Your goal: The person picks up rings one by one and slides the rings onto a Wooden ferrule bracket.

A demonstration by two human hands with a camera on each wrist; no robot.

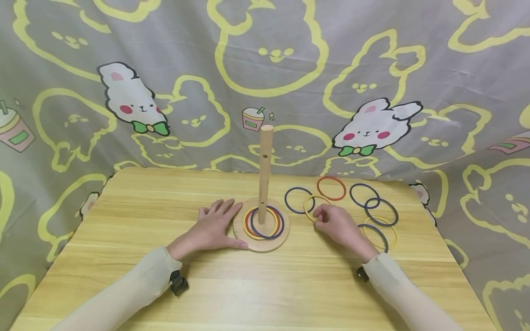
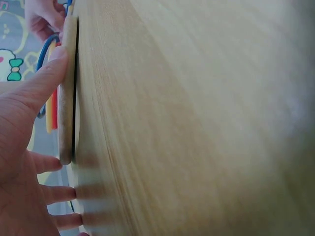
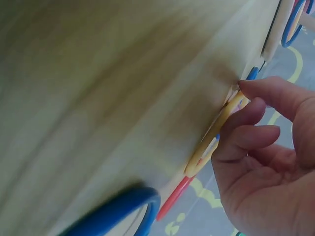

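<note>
The yellow ring point(image 1: 305, 209) is on the table top point(image 1: 248, 294), to the right of the wooden stand, and its edge crosses over a blue ring point(image 1: 286, 200) which lies at its ten o'clock. The right hand point(image 1: 339, 227) comes to it from four o'clock; the thumb and the bent forefinger are together, clamped on the near edge of this ring, while the other fingers are curled under the palm. At one o'clock of the yellow ring there is a red ring point(image 1: 319, 184), just beside. Between two and three o'clock, two more blue rings point(image 1: 351, 193) overlap each other, and near four o'clock a second yellow ring point(image 1: 395, 235) lies together with one further blue ring point(image 1: 385, 236), partly hidden by the right hand. Toward nine o'clock is the round base point(image 1: 267, 247), from which a wooden pole point(image 1: 265, 177) rises upright, with three stacked rings point(image 1: 283, 224) in yellow, red and blue lying around its foot. The left hand point(image 1: 213, 227) is at the base's nine o'clock, its fingers spread apart, the thumb resting on the rim near seven o'clock. Behind, at twelve o'clock, hangs a grey curtain point(image 1: 186, 46) with yellow outlined animals
</note>
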